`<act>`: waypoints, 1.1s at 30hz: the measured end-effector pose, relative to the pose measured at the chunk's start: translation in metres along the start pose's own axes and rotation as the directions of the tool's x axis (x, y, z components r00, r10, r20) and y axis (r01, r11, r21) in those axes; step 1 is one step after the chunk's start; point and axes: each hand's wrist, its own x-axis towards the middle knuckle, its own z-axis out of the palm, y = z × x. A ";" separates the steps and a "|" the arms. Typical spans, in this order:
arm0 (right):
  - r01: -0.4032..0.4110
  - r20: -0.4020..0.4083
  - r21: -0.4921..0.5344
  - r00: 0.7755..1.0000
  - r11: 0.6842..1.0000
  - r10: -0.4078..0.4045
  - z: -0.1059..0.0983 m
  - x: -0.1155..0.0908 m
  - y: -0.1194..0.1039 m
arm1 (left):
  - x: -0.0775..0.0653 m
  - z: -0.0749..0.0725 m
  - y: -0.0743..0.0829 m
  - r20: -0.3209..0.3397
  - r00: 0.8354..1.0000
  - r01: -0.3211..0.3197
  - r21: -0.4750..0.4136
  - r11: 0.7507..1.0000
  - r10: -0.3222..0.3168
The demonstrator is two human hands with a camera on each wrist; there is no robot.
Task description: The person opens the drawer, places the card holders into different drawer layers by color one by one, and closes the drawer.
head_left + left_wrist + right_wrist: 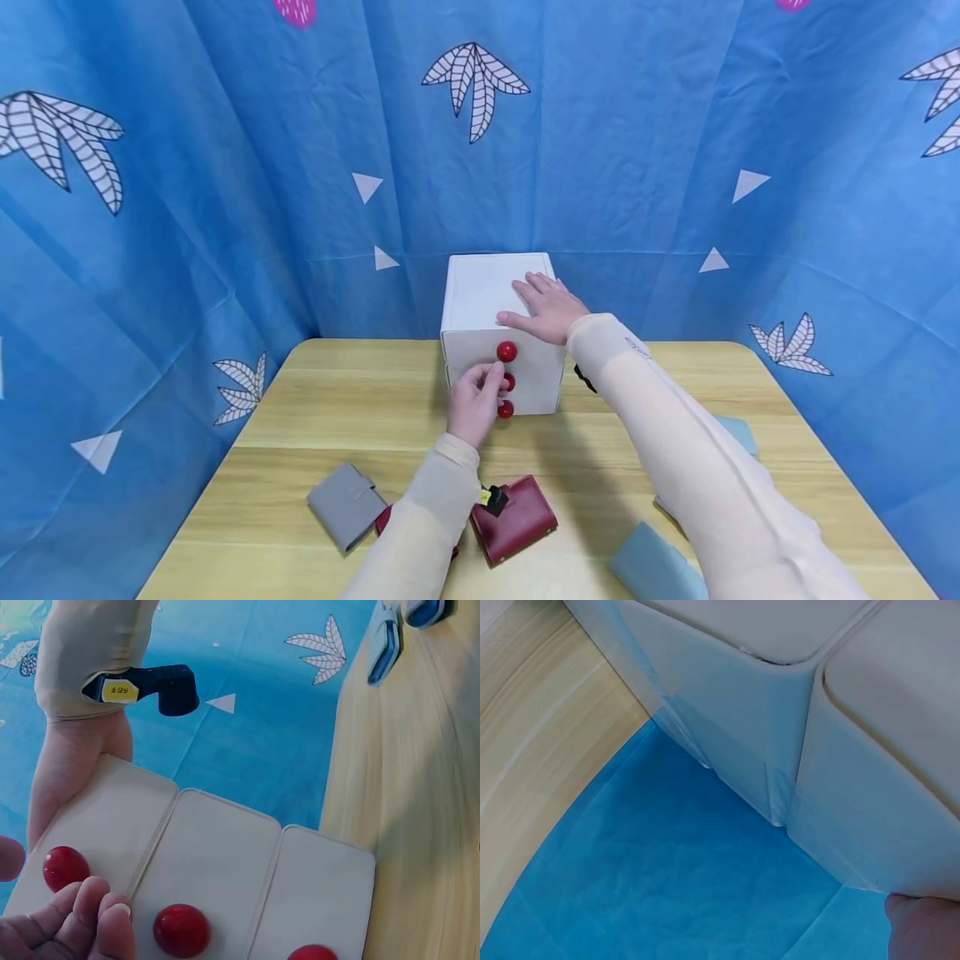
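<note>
A white three-drawer box point(540, 375) stands at the back of the table, its front bearing red round knobs, among them the top knob point(66, 868) and the middle knob point(182, 930). My left hand point(474, 404) is just in front of the drawers, fingers loosely bent by the top knob. In the left wrist view, the thumb and fingertips lie apart on either side of that knob, with nothing pinched. My right hand point(543, 310) rests on the box top with fingers spread; only a bit of it shows at the corner of the right wrist view.
On the wooden table point(360, 383) lie a grey wallet point(347, 506) and a dark red wallet point(525, 525), with another red item partly under my left sleeve. Light blue wallets point(656, 562) lie near the right arm. A blue curtain point(630, 167) hangs behind the table.
</note>
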 end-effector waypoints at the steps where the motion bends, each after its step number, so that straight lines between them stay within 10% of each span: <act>1: 0.003 0.000 0.000 1.000 1.000 -0.003 0.000 0.000 0.000 | 0.001 0.001 0.000 0.002 1.000 0.016 -0.010 1.000 -0.016; 16: 0.014 -0.004 -0.011 1.000 1.000 -0.014 0.000 0.000 0.000 | 0.021 0.010 -0.002 0.054 0.984 0.174 -0.172 0.970 -0.167; 33: 0.009 -0.024 -0.011 1.000 1.000 -0.009 0.002 0.003 0.001 | 0.026 0.013 0.002 0.069 0.979 0.202 -0.215 0.956 -0.191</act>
